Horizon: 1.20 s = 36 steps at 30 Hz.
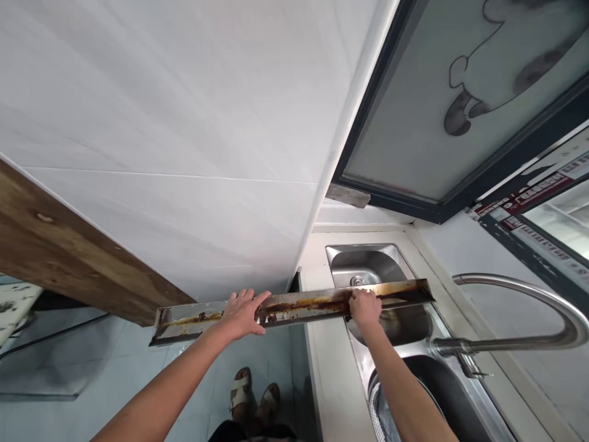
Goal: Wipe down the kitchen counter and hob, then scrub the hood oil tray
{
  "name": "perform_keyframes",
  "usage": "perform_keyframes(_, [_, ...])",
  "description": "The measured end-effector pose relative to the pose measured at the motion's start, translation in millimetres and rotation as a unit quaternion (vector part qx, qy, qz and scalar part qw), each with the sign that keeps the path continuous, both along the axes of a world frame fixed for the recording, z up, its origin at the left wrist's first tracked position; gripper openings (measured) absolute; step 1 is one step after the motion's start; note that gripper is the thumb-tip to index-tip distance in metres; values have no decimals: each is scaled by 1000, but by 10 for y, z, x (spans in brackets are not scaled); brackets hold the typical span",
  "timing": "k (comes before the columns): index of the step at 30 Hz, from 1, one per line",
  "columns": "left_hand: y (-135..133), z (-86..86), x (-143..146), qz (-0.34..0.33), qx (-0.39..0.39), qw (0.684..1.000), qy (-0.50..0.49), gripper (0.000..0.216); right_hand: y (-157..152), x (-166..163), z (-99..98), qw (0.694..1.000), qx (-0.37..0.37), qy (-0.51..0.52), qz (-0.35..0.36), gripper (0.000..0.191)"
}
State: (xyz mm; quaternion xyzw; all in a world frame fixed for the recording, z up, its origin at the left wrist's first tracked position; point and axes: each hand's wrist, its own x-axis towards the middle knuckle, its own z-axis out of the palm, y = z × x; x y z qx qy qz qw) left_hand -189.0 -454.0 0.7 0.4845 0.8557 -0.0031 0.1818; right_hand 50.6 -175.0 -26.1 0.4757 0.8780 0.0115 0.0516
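Note:
A long, narrow metal grease tray [304, 302], streaked with brown and yellow grease, stretches across the view. Its right part lies over the double-basin sink [439, 344], and its left part sticks out over the floor. My left hand [242, 314] grips the tray left of its middle, with fingers over the far edge and the thumb side apart. Closed on the tray nearer its right end is my right hand [365, 307]; its fingertips are partly hidden. Whether the tray rests on the sink rim, I cannot tell.
A curved metal faucet [519, 282] rises at the right. Cloth [384, 411] lies by the near basin. A small basin [365, 261] sits behind the tray. White wall panels [184, 227] and a wooden board [92, 245] border the left. A dark-framed glass window [414, 123] hangs above.

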Motion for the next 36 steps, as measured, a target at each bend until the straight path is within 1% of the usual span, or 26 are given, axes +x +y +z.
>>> perform_keyframes(2, [7, 17, 19, 1, -6, 1000, 7, 103, -130, -84, -48, 999, -10, 14, 30, 30])
perform_keyframes(4, [9, 47, 36, -2, -8, 1000, 11, 103, -149, -96, -60, 999, -14, 24, 35, 29])
perform_keyframes(8, [4, 94, 52, -6, -8, 1000, 14, 100, 4, 0, -17, 1000, 3, 15, -25, 32])
perform_keyframes(9, [4, 93, 51, -4, -8, 1000, 13, 100, 10, 4, -8, 999, 7, 12, -31, 32])
perform_keyframes(14, [8, 55, 34, -5, -5, 1000, 9, 102, -157, -102, -24, 999, -1, 30, 32, 28])
perform_keyframes(19, [16, 74, 22, -5, -14, 1000, 4, 100, -94, -108, -14, 999, -16, 31, -4, 28])
perform_keyframes(21, [17, 78, 23, -3, -11, 1000, 3, 99, -140, -152, -4, 999, -11, 31, -7, 29])
perform_keyframes(24, [15, 62, 23, -2, -2, 1000, 0, 97, -299, -248, -17, 999, -16, 38, 23, 27])
perform_keyframes(26, [11, 51, 18, -2, -2, 1000, -2, 98, -325, -256, -39, 998, -20, 43, 40, 25])
perform_keyframes(28, [9, 51, 11, -4, -7, 1000, -1, 98, -216, -195, -59, 999, -11, 47, 20, 26])
perform_keyframes(32, [14, 62, -1, -12, -17, 1000, 3, 99, 129, -28, -68, 998, 6, 44, -54, 31])
perform_keyframes(34, [16, 60, 0, -13, -18, 1000, 6, 98, 149, -34, -55, 997, 3, 39, -70, 32])
perform_keyframes(36, [13, 51, 5, -11, -17, 1000, 6, 99, 30, -102, -51, 998, -1, 40, -57, 30])
